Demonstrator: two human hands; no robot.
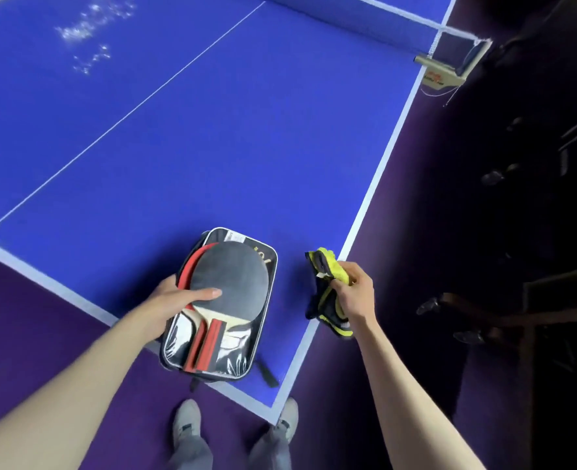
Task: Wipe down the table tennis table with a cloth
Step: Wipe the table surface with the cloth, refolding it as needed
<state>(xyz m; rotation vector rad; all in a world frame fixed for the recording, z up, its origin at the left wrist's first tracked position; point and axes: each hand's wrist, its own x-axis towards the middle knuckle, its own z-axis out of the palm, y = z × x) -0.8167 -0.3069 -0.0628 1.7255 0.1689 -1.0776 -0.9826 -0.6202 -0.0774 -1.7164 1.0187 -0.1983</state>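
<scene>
From the head camera, the bunched yellow-and-dark-grey cloth [328,293] is pinched in the curled fingers of the right hand [356,293], held just above the near right corner of the blue table tennis table [212,137], its long axis running roughly toward and away from the person. The left hand [175,307] grips the black zip-up paddle case [233,354], thumb pressing on the dark-rubber paddle [229,276] lying on top, a red paddle [195,262] under it. The case overhangs the table's near edge, so it probably has to go before wiping there. Open blue surface stretches away to the left; the net post [446,67] stands far right, over purple floor [43,334].
</scene>
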